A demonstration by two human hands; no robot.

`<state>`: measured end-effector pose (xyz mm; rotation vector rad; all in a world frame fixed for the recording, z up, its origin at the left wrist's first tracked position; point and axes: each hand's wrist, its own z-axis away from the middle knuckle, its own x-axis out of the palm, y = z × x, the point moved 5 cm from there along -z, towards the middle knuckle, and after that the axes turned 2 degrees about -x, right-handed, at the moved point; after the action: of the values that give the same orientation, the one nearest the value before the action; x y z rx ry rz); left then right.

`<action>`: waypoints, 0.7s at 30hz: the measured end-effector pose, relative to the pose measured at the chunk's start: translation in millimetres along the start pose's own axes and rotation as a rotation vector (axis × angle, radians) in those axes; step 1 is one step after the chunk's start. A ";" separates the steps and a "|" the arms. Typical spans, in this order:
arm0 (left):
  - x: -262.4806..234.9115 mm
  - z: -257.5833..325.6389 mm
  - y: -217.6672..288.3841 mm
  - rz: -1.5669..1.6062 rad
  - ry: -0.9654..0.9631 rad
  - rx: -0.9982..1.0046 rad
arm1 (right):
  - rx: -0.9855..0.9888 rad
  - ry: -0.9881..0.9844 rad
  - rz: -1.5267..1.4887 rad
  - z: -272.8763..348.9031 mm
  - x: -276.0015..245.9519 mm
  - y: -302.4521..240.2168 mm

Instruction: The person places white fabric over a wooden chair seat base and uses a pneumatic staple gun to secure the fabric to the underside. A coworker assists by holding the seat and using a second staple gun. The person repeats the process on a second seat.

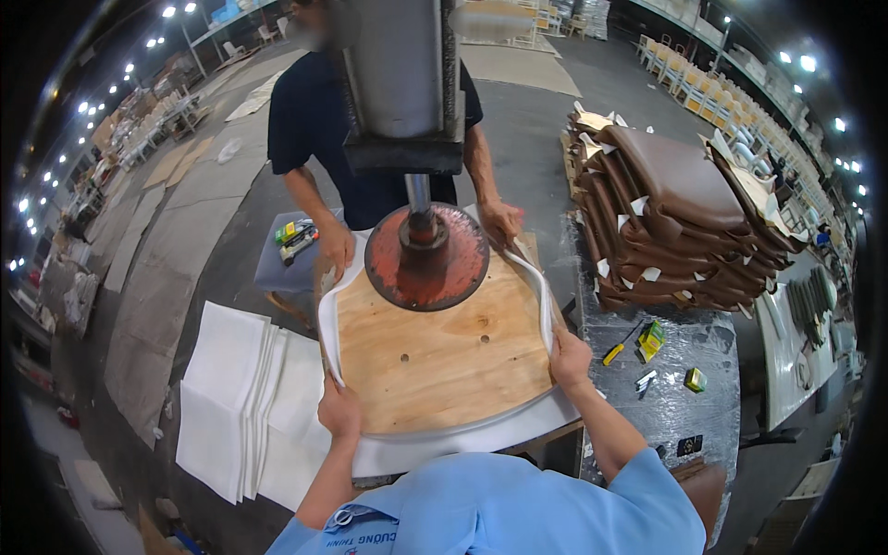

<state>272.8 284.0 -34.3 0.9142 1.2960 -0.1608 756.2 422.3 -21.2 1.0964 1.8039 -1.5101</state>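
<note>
A plywood seat panel with small holes lies on a white padding sheet. The sheet's edges curl up along the panel's left and right sides. My left hand is closed on the sheet at the near left corner, and my right hand grips it on the right side. Over the far part of the panel sits the round red plate of a press, under a thick grey column. Opposite me, a co-worker's hands hold the far left and far right edges.
Folded white sheets are stacked at the left. Brown upholstered cushions form a pile at the right. On the plastic-wrapped table lie a yellow-handled screwdriver and small yellow-green boxes. A grey stool stands beside the co-worker.
</note>
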 end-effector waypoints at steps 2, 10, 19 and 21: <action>-1.7 -1.7 3.6 0.000 0.037 0.049 | -0.074 0.034 -0.014 -0.5 -1.2 -1.6; 12.2 -9.8 5.7 -0.112 -0.093 0.021 | -0.211 0.004 0.032 -9.0 8.6 1.0; 11.6 -9.5 3.2 -0.068 -0.058 0.152 | -0.412 -0.049 0.038 -11.0 11.5 -3.4; 8.1 -10.4 4.1 -0.025 -0.060 0.138 | -0.385 -0.039 0.018 -12.4 10.7 -0.8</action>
<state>269.9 296.7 -39.2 1.0028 1.2527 -0.2983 751.1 436.8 -26.7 0.8830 1.9460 -1.1019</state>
